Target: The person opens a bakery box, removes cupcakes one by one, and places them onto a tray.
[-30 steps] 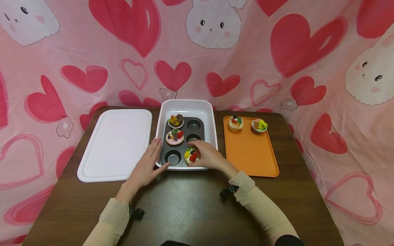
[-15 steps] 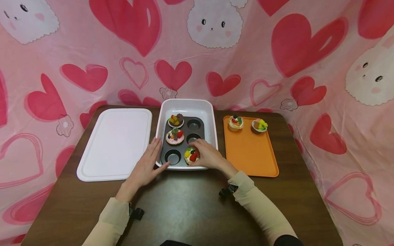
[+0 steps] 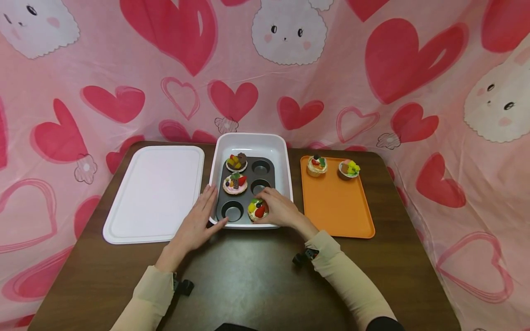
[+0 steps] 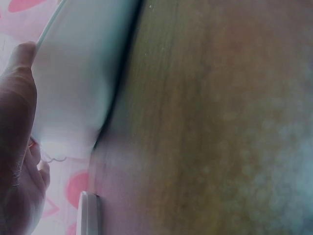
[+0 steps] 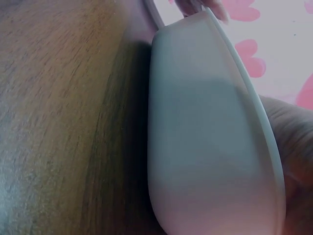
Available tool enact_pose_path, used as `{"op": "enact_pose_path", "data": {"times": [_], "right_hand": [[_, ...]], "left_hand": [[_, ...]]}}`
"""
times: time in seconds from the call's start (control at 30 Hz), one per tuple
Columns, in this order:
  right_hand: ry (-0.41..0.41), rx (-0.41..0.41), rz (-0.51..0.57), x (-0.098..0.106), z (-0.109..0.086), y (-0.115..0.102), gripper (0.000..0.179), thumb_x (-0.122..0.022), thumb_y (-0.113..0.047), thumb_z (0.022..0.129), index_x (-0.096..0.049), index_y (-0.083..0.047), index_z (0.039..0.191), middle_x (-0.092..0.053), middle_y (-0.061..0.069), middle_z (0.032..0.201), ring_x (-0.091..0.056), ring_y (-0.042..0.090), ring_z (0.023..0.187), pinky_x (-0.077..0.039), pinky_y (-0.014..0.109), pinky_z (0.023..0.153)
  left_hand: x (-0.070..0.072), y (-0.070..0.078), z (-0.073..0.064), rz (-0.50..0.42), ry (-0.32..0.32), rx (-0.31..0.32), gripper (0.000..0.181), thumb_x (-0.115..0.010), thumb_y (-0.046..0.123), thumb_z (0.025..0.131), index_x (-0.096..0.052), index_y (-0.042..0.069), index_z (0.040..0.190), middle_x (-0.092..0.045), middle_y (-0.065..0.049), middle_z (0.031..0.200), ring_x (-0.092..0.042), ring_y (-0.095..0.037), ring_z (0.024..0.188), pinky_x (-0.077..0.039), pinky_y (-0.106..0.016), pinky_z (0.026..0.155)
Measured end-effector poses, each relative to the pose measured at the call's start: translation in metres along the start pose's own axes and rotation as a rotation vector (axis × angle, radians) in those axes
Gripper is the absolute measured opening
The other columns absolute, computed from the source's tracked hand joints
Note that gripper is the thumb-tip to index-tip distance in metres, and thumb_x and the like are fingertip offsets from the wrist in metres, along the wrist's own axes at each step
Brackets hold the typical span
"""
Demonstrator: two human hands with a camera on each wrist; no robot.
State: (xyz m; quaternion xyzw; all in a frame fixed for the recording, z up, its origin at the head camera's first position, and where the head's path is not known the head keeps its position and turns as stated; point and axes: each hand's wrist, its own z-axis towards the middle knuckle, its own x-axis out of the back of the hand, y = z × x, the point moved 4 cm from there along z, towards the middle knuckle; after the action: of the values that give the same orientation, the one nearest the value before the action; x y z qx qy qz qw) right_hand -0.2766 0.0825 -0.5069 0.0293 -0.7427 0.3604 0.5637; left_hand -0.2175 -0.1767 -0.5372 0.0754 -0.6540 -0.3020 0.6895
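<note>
In the head view a dark muffin tin (image 3: 246, 195) lies inside a deep white bin (image 3: 214, 158). My right hand (image 3: 281, 209) pinches a fruit-topped tart (image 3: 258, 209) with strawberry and yellow fruit at the tin's near right cup. At the bin's near left corner my left hand (image 3: 198, 225) rests on the rim, fingers straight and thumb spread. A pink cream tart (image 3: 235, 184) and a chocolate tart (image 3: 236, 162) fill the left column's far and middle cups. The right wrist view shows the bin's outer wall (image 5: 205, 127), with part of the right hand behind its rim.
To the left lies a flat white tray or lid (image 3: 155, 195). On the right an orange tray (image 3: 337, 207) bears a cream cupcake (image 3: 316, 166) and a yellow-topped cupcake (image 3: 348, 169) at its far end. Behind the brown table (image 3: 248, 276) hangs a pink heart-patterned cloth (image 3: 331, 82).
The right forearm and wrist have shifted very slightly left. My right hand keeps its pinch on the fruit-topped tart, and the left hand stays on the bin's rim.
</note>
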Motion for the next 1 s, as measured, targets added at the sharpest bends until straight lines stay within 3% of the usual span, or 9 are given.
{"op": "enact_pose_path", "data": {"times": [1.0], "right_hand": [[0.072, 0.031, 0.045, -0.0004, -0.0054, 0.0017, 0.058, -0.093, -0.03, 0.088, -0.074, -0.01, 0.138, -0.065, 0.011, 0.133, -0.062, 0.025, 0.117, -0.064, 0.038, 0.098]], "left_hand": [[-0.0003, -0.0003, 0.0004, 0.003, -0.009, 0.004, 0.103, -0.074, 0.051, 0.101, -0.02, 0.005, 0.176, -0.015, -0.012, 0.187, -0.013, -0.035, 0.175, -0.025, -0.063, 0.137]]}}
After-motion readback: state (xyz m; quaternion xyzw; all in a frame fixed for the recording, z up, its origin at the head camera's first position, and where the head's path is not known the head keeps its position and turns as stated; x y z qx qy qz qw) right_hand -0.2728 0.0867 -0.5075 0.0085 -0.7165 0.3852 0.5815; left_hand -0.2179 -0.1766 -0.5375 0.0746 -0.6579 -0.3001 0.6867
